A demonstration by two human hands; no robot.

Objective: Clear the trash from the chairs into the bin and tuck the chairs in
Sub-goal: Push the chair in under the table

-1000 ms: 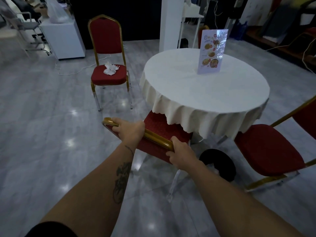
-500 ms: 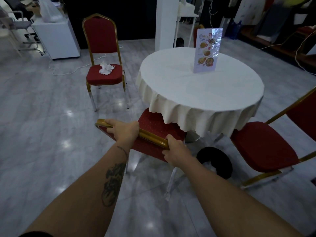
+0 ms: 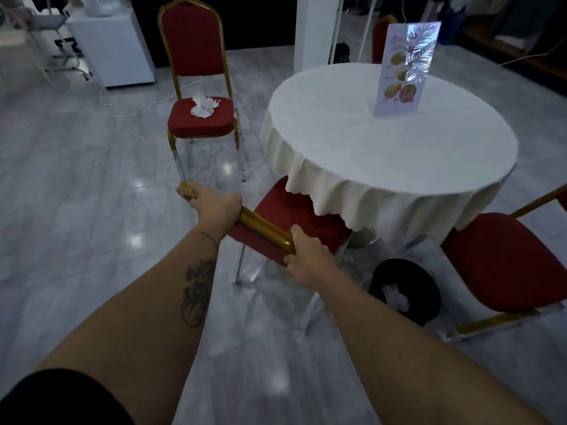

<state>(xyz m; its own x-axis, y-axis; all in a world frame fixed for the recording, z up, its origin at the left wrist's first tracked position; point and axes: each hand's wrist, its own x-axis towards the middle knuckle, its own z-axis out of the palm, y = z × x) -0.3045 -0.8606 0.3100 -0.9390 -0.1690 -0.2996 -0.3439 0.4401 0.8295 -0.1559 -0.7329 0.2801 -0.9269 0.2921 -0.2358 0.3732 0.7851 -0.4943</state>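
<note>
Right now I am tucking the near chair in under the round table, with both hands wrapped tight around the gold top rail of its backrest: my left hand is gripping near the rail's left end and my right hand is closing over its right end. The front of the seat is already sitting beneath the hanging edge of the tablecloth, so I am judging this chair to be nearly home. Compared with a second ago, the table and the far chair are looming larger and higher in my view, which suggests I am leaning in and driving the chair forward; my hands are holding the same spots on the rail. Next I am expecting to let go and walk to the far chair, where a crumpled white tissue is lying on the red seat, well apart from the black bin that is standing on the floor just beside my right forearm, with some white paper inside. That tissue is calling for a light pinch, then a carry back to the bin. The right-hand chair is also standing pulled out.
</note>
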